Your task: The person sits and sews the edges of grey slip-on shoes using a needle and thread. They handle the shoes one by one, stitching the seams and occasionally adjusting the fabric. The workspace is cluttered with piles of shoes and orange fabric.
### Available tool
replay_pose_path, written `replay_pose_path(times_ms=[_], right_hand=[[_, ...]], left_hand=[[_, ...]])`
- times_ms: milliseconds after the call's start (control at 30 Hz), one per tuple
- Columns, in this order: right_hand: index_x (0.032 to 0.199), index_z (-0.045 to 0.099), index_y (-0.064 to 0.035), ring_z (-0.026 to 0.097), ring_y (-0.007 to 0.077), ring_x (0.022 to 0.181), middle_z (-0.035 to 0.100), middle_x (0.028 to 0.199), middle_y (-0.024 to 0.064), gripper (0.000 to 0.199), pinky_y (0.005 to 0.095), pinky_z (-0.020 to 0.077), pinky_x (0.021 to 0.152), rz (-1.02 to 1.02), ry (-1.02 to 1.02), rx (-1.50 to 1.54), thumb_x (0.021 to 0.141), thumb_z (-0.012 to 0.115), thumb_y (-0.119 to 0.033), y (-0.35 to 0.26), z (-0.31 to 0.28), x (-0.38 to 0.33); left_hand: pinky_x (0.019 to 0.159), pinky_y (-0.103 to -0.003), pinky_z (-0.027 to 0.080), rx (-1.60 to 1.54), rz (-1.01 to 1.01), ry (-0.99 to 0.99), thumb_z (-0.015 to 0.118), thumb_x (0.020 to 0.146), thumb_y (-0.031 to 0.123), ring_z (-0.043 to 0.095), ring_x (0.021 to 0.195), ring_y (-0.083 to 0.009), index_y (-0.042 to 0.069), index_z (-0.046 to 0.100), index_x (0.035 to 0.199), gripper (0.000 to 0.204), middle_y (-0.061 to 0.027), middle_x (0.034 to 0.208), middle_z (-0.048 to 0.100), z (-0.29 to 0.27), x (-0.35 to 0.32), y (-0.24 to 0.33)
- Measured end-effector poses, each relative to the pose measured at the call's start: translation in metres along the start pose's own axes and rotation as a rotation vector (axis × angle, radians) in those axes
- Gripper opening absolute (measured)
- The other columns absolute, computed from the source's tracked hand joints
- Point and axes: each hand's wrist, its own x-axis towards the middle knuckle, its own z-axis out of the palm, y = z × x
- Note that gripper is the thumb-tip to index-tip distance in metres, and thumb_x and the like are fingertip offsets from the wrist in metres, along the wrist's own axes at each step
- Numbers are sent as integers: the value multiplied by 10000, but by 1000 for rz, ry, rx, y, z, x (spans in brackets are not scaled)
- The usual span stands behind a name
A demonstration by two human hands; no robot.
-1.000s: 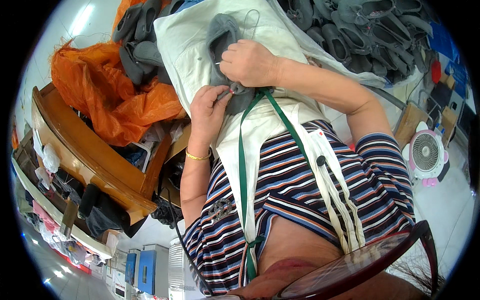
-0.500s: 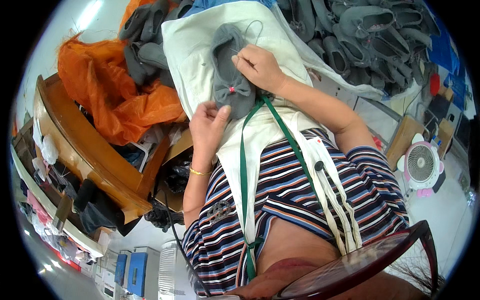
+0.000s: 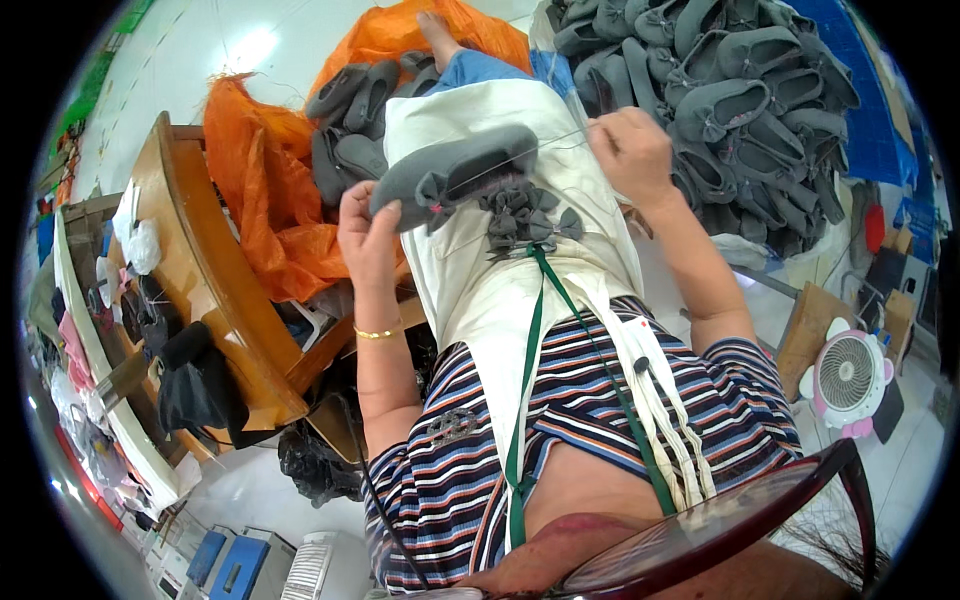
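Observation:
A grey felt shoe (image 3: 470, 165) is tilted over the white cloth (image 3: 450, 265) on my lap, with a small bow and a red bead near its toe. My left hand (image 3: 368, 232) is closed on the toe end, thumb on top. Away from the shoe, to the right, my right hand (image 3: 632, 158) is pinched shut on a thin thread (image 3: 560, 139) that runs taut to the shoe. Whether a needle is in those fingers is too small to see. A cluster of loose grey bows (image 3: 525, 218) lies on the cloth just below the shoe.
Many grey shoes (image 3: 735, 105) are heaped at the far right. More grey shoes (image 3: 365, 100) lie by an orange mesh sack (image 3: 250, 190) at the left. A curved wooden bench (image 3: 200, 270) stands left of me, a small fan (image 3: 848, 372) to the right.
My right hand has moved right, away from the shoe, drawing the thread out. My left hand has shifted left, and the shoe has turned from upright to sideways, uncovering the loose bows.

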Motion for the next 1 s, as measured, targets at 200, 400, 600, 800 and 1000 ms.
replay_pose_path(times_ms=[200, 400, 600, 800, 1000], right_hand=[[738, 622, -87, 600, 288, 671, 572, 700, 78, 109, 392, 483, 575, 45, -112, -137, 816, 682, -131, 32, -43, -21], [807, 643, -62, 625, 315, 809, 597, 804, 120, 164, 435, 502, 697, 134, -552, 7, 864, 634, -216, 45, -3, -65], [894, 667, -38, 626, 325, 814, 634, 857, 129, 194, 398, 501, 721, 227, -548, 384, 877, 640, -229, 9, 48, -8], [974, 648, -59, 606, 319, 903, 629, 939, 88, 194, 388, 498, 779, -4, -553, 700, 847, 686, -200, -62, 115, 31], [926, 674, -97, 583, 303, 803, 569, 824, 88, 220, 393, 487, 710, -179, -639, 646, 729, 763, -133, -72, 122, 20]], left_hand=[[772, -228, 463, 35, -300, -278, 605, 855, 46, 583, 833, -85, -20, 644, 1089, 245, -20, 950, 666, -18, 59, 8], [763, -319, 483, 675, 76, -162, 611, 937, 228, 626, 864, -209, -7, 679, 1052, 270, -107, 925, 684, -24, 84, -74], [741, -419, 478, 1010, 108, -112, 654, 899, 333, 614, 831, -344, -8, 672, 901, 341, -177, 858, 647, 13, 44, -30], [662, -336, 482, 904, 28, -103, 750, 836, 223, 600, 704, -222, -20, 639, 944, 288, -128, 811, 635, 27, 19, -35], [676, -393, 477, 1010, 314, -38, 765, 763, 109, 583, 784, -301, 74, 594, 926, 239, -89, 835, 610, 23, -3, -56]])
